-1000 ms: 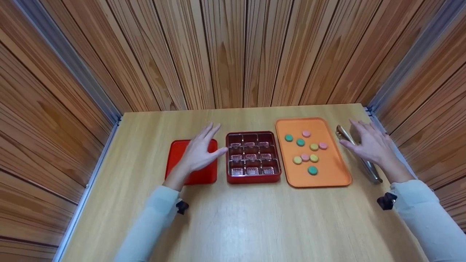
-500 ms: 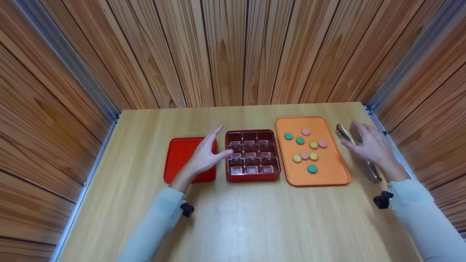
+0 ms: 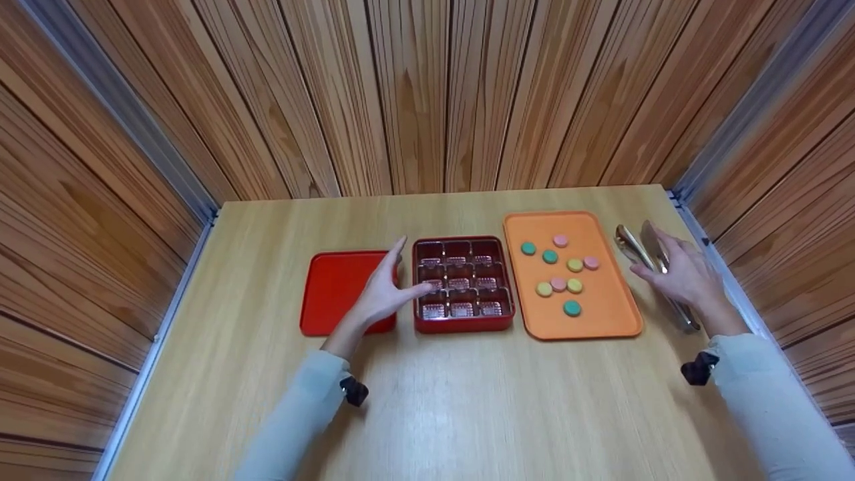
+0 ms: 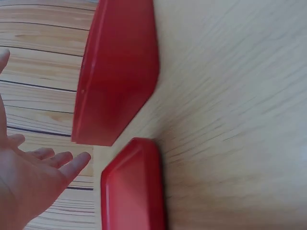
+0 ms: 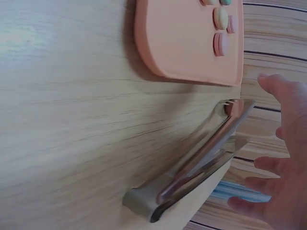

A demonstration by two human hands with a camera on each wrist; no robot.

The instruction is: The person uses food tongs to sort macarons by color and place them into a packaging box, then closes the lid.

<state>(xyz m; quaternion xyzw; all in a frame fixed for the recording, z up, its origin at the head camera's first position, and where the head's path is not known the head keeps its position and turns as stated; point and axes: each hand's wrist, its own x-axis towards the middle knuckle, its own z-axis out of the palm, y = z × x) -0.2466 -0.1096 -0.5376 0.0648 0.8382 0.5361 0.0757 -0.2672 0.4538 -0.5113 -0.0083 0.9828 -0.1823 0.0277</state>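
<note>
A red box (image 3: 464, 327) with a grid of small empty compartments sits mid-table, and its flat red lid (image 3: 334, 294) lies just to the left. My left hand (image 3: 391, 280) hovers open over the lid's right edge, its thumb reaching over the box's left side. In the left wrist view the box (image 4: 120, 72), the lid (image 4: 134, 187) and my spread left hand (image 4: 33, 182) show. My right hand (image 3: 671, 270) is open above metal tongs (image 3: 631, 244) lying on the table. In the right wrist view the tongs (image 5: 201, 163) lie below my right hand (image 5: 288, 158); I cannot tell whether they touch.
An orange tray (image 3: 601, 314) right of the box carries several round sweets (image 3: 572, 308) in green, pink and yellow. The tray (image 5: 187, 43) also shows in the right wrist view. Wooden slat walls enclose the table (image 3: 467, 401) on three sides.
My left hand has drifted right from over the lid until its thumb is over the box's left side. The right hand stays over the tongs, barely shifted.
</note>
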